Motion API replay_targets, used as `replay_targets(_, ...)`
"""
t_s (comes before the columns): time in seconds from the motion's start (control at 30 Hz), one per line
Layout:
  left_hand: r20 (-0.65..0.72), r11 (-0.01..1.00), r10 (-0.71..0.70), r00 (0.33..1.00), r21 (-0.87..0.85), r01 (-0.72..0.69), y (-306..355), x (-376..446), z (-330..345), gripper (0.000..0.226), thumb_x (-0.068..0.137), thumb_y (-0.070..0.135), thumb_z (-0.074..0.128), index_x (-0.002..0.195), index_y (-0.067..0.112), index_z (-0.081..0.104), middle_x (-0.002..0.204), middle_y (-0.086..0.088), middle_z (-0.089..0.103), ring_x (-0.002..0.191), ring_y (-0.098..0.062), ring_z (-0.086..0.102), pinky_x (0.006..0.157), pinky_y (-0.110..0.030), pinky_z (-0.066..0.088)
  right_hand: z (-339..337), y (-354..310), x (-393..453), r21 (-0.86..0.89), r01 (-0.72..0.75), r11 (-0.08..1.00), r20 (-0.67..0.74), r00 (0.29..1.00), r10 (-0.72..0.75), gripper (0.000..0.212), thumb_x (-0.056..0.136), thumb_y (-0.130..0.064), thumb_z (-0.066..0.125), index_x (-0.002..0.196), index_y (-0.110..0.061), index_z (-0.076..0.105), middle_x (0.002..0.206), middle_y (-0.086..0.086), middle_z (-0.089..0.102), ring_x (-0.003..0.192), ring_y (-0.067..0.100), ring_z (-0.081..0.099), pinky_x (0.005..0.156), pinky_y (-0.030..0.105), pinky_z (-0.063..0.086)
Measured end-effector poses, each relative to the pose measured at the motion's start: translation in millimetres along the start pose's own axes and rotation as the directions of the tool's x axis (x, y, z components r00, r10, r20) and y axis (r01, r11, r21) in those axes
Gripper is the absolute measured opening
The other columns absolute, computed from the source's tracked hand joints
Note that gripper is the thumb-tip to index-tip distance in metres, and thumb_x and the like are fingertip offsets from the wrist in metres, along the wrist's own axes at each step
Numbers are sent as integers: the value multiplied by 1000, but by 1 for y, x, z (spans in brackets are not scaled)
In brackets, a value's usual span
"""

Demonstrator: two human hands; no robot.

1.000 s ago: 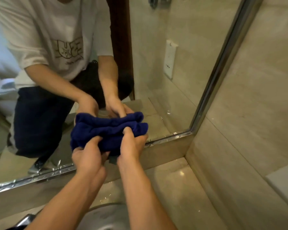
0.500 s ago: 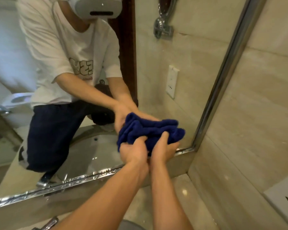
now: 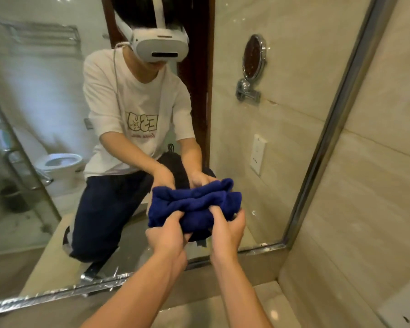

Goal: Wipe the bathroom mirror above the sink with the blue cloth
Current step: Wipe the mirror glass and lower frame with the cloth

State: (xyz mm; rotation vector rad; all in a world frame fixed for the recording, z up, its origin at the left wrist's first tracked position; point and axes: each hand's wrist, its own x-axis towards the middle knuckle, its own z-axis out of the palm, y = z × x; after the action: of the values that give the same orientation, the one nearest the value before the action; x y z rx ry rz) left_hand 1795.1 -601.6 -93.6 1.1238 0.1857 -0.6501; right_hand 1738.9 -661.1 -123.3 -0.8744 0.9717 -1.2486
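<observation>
A bunched dark blue cloth is pressed against the lower right part of the large wall mirror. My left hand grips the cloth's lower left side with the thumb dug into the folds. On the lower right side, my right hand holds it the same way. The mirror shows the cloth's reflection just above it and a person in a white shirt with a headset. The sink is out of view.
A chrome frame edges the mirror at right and along the bottom. Beige tiled wall stands close on the right, with a stone counter below. A white object sits at the lower right corner.
The view has tilted up, so more of the mirror shows. Both hands with the cloth moved up the glass near the right corner, and the hands have spread slightly apart.
</observation>
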Motion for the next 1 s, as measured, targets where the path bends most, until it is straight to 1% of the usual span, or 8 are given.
replay_targets(0.17,274,978,197,941,-128,-167,50,-39,62,42,81,13,78,119,22,62,107,-8,73,92,-26,73,64,-34,61,14,-100,28,36,230,973,-18,973,-230,25,80,-22,77,92,-32,57,95,-4,70,87,14,70,75,42,61)
replay_targets(0.27,297,964,256,920,-146,-221,73,-45,83,53,79,21,81,125,32,59,108,-4,73,94,-25,73,73,-42,62,27,-137,36,-22,342,940,-16,940,-342,24,81,-32,75,89,-38,54,92,-10,67,83,8,68,73,37,60)
replay_targets(0.4,228,936,329,916,48,-348,60,-40,70,45,75,33,84,114,26,61,102,-2,73,86,-19,73,70,-40,62,27,-112,29,-200,399,895,-61,907,-418,30,82,-44,67,107,-33,54,106,-6,65,95,11,64,86,40,55)
replay_targets(0.53,234,875,374,897,231,-425,52,-32,52,29,73,38,82,94,31,64,92,2,72,84,-20,71,75,-48,61,9,-91,28,-287,269,919,-17,958,-286,44,85,-38,68,126,-29,55,116,-6,65,106,16,62,93,37,50)
replay_targets(0.7,273,800,384,882,378,-466,57,-40,42,23,73,46,76,89,37,62,94,6,70,92,-20,66,87,-48,55,3,-107,25,-386,243,890,-1,965,-264,40,82,-38,70,119,-25,61,119,-1,55,97,19,60,89,39,51)
replay_targets(0.83,210,567,548,809,619,-544,61,-58,29,29,74,56,74,89,34,60,118,5,47,113,-20,39,104,-39,35,-8,-116,10,-363,321,875,37,943,-331,37,75,-43,66,108,-27,63,114,-7,58,100,16,61,89,43,54)
replay_targets(0.9,211,588,614,760,520,-619,64,-70,27,21,78,42,78,83,33,60,122,9,49,117,-15,42,101,-36,34,-16,-122,5,-312,269,911,68,963,-261,26,77,-36,68,101,-27,66,103,-4,67,95,17,65,85,47,56)
replay_targets(1.0,250,758,543,802,266,-596,66,-84,31,16,81,25,77,78,15,65,82,-2,69,81,-15,62,69,-30,48,-25,-135,1,-166,170,971,140,979,-148,8,82,-14,66,90,-17,66,85,1,72,84,24,68,74,44,58)
